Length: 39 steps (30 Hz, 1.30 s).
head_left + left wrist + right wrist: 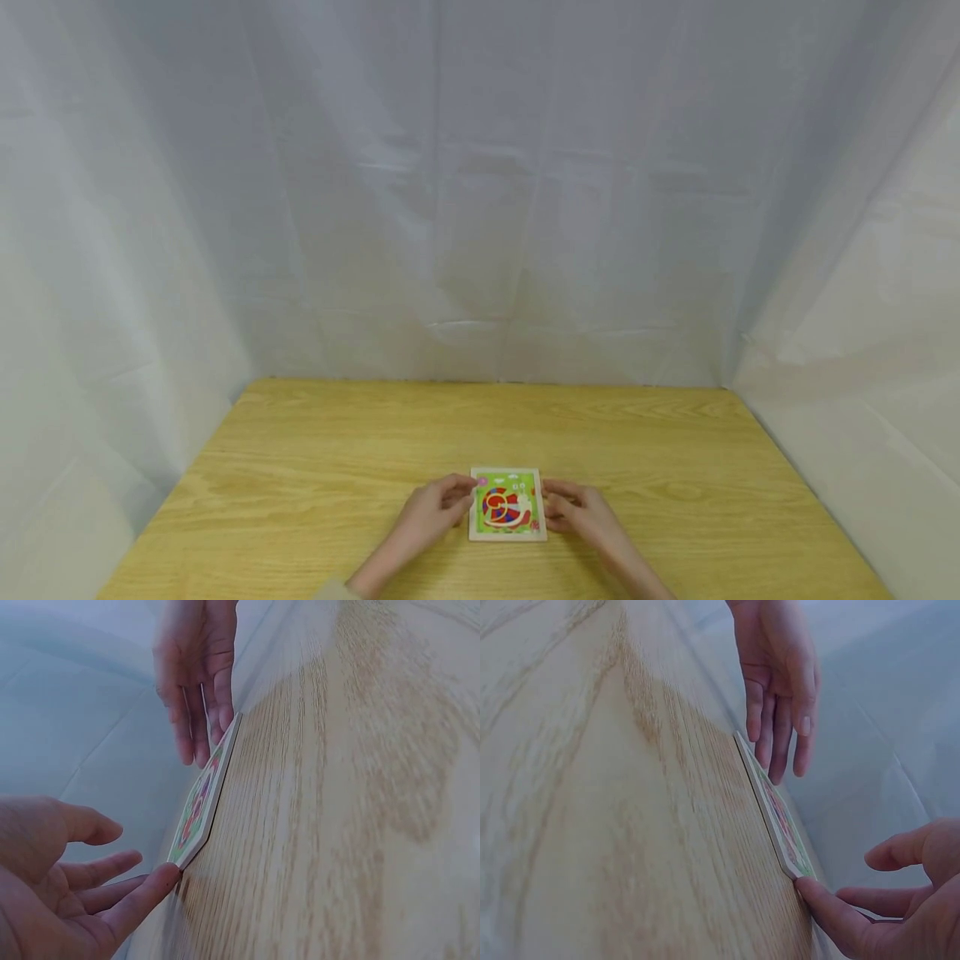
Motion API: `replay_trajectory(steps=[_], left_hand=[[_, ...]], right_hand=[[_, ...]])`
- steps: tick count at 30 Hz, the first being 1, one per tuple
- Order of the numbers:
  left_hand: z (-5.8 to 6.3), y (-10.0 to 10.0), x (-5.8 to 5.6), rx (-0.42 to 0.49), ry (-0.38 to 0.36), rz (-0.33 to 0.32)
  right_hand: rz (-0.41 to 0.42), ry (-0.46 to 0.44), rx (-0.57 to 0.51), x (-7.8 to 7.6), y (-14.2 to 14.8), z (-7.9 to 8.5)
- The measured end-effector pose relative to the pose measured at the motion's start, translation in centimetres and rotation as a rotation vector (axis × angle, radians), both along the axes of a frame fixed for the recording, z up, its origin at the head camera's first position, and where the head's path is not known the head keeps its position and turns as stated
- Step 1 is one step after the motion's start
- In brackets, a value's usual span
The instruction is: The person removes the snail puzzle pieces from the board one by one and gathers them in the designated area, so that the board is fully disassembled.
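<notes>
A square wooden snail puzzle with a pale frame lies flat on the table, in the middle near the front in the head view. Its picture is bright green, with a red, blue and yellow spiral shell. My left hand is at its left edge, and a fingertip meets the frame's corner in the left wrist view. On the opposite side, my right hand has a fingertip at the board's corner, as the right wrist view shows. Fingers of both hands are loosely extended, thumbs raised away from the board.
The wooden table has light grain and stretches back to a pale hanging sheet. More sheeting hangs along the left side, and another sheet along the right.
</notes>
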State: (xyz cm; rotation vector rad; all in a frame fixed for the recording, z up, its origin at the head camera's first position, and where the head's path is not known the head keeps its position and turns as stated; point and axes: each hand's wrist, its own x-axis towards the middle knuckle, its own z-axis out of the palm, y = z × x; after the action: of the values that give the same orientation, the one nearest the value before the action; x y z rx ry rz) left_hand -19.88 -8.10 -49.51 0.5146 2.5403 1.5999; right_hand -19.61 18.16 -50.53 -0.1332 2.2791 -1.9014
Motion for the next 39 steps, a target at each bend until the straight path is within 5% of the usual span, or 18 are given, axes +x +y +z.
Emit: replay_trajectory(steps=[8, 15, 21, 30, 35, 39], left_hand=[[-0.1, -0.1, 0.0, -0.035, 0.025, 0.000], [0.1, -0.3, -0.2, -0.178, 0.191, 0.055], [0.4, 0.1, -0.5, -0.249, 0.263, 0.044], [0.8, 1.1, -0.2, -0.473, 0.324, -0.212], [0.7, 1.7, 0.5, -0.625, 0.398, -0.273], [0.6, 2.2, 0.7, -0.706, 0.386, -0.303]], right_hand=[[0.003, -0.030, -0.021, -0.1, 0.3, -0.2], [-0.058, -0.049, -0.015, -0.4, 0.9, 0.5], [-0.058, 0.013, 0.014, -0.9, 1.2, 1.2], [-0.046, 0.156, 0.141, -2.1, 1.3, 1.5], [-0.050, 0.231, 0.244, -2.6, 1.0, 1.4], [-0.059, 0.280, 0.356, -2.9, 0.7, 1.2]])
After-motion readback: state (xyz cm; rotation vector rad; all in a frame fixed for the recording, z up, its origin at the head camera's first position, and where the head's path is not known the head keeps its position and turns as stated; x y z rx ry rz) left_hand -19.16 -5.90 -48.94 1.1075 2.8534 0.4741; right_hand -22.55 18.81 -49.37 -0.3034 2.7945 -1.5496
